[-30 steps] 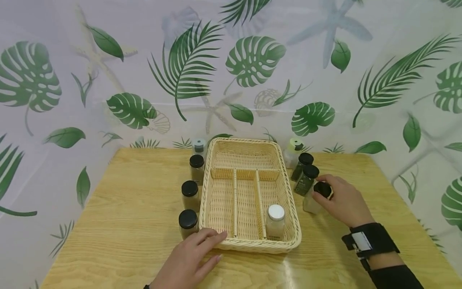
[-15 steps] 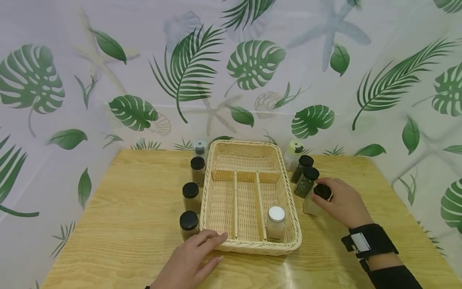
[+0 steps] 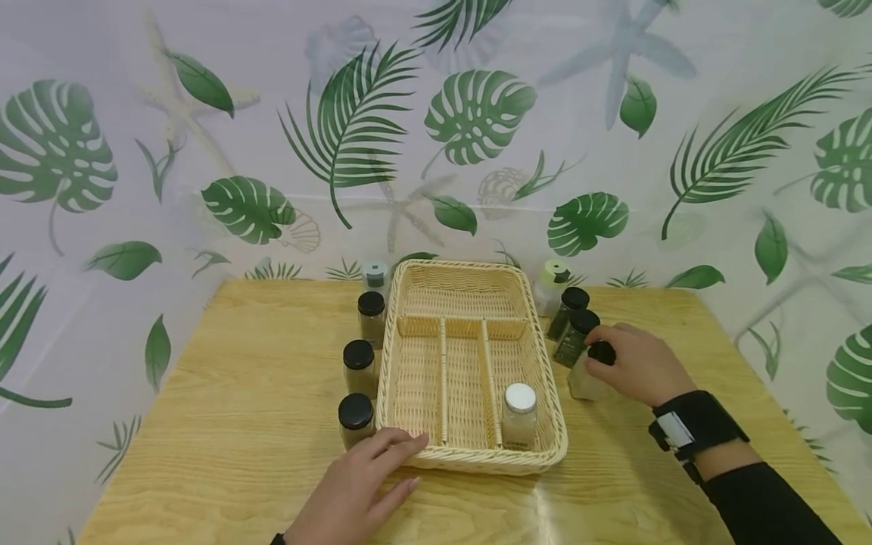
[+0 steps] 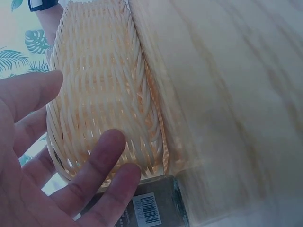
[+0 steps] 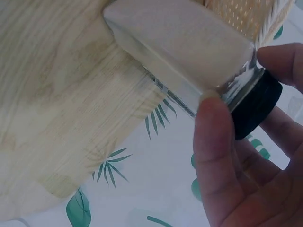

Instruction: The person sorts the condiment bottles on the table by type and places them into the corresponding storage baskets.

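Right of the wicker basket [image 3: 477,459], my right hand [image 3: 640,365] pinches a spice jar [image 3: 586,381] around its black lid. The right wrist view shows this jar as clear glass filled with pale powder [image 5: 184,40], tilted, thumb and fingers at its lid and neck. My left hand [image 3: 357,484] rests on the basket's front left rim, fingers extended along the wicker wall [image 4: 99,85]. Inside the basket's right front compartment stands a white-capped jar [image 3: 521,416]. A dark jar with a barcode [image 4: 151,208] is beside my left fingers in the left wrist view.
Several jars line the basket's left side, among them a black-lidded one [image 3: 356,412] at the front. To the right stand two dark black-lidded jars [image 3: 569,348] and a yellow-green-capped bottle [image 3: 549,291]. A leaf-printed cloth [image 3: 436,136] hangs behind the wooden table [image 3: 266,393].
My right hand and the jar it pinches have shifted slightly left toward the basket, and the wrist has turned a little. The left hand stays at the basket rim.
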`<state>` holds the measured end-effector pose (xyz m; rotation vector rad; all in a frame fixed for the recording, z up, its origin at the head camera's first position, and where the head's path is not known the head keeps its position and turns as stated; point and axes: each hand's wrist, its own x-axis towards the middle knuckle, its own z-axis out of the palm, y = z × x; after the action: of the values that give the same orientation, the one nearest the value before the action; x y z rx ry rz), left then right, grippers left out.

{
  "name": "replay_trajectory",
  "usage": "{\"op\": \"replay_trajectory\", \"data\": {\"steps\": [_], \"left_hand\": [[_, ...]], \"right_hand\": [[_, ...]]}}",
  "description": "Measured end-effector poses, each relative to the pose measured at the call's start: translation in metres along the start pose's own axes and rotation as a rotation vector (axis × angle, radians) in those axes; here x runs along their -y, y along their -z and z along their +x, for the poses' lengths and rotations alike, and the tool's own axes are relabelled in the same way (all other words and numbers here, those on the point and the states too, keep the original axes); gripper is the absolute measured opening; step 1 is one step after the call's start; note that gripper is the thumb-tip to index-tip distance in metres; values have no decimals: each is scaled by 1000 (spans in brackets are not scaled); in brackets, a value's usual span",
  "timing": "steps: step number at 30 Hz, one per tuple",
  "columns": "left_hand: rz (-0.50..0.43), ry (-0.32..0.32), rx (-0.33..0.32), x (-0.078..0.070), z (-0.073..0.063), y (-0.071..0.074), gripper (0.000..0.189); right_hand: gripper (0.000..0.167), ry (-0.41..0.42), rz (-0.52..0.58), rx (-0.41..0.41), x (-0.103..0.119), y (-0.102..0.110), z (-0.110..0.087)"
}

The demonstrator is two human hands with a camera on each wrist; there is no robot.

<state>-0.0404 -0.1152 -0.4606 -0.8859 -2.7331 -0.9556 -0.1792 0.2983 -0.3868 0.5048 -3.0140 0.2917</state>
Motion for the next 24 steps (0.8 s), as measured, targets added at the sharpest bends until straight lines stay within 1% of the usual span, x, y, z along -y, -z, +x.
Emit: {"op": "replay_trajectory", "data": {"steps": [6, 11, 19, 24], "left_hand": [[-13, -7, -14, 1, 0, -1, 49], [-19, -7, -13, 1, 0, -1, 49], [-16, 3, -8, 0, 0, 0, 49], [-22, 2, -6, 0, 0, 0, 49]], "right_hand": [[28, 22, -12, 35, 2, 2, 4], [27, 33, -2, 29, 4, 4, 2], [22, 76, -18, -24, 9, 12, 2], [21, 94, -10, -45, 15, 18, 2]]}}
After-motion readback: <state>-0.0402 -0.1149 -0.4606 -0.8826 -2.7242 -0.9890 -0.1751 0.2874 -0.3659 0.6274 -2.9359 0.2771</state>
